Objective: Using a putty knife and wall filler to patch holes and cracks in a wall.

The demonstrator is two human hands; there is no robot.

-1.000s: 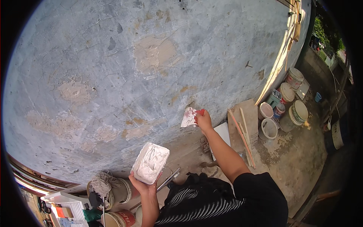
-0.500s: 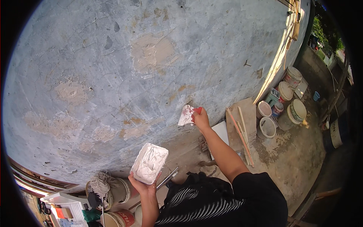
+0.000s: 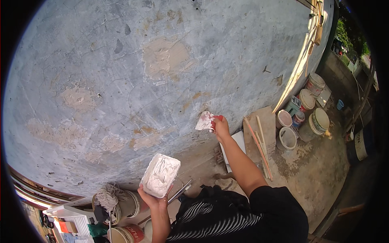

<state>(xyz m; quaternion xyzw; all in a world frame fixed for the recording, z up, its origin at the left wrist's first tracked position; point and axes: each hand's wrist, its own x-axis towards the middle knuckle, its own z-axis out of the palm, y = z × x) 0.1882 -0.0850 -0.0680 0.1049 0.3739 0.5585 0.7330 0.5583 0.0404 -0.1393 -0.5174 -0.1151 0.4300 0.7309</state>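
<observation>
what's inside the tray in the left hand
White putty fills the tray, smeared and ridged. The left hand grips it from below; the tray's bottom is covered by putty.

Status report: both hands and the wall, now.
Right hand grips red-handled putty scraper, blade at grey patched wall. Left hand holds white putty tray. Nothing blocking.

One head-worn fisheye view looks down, close to the wall [image 3: 162, 73].
</observation>
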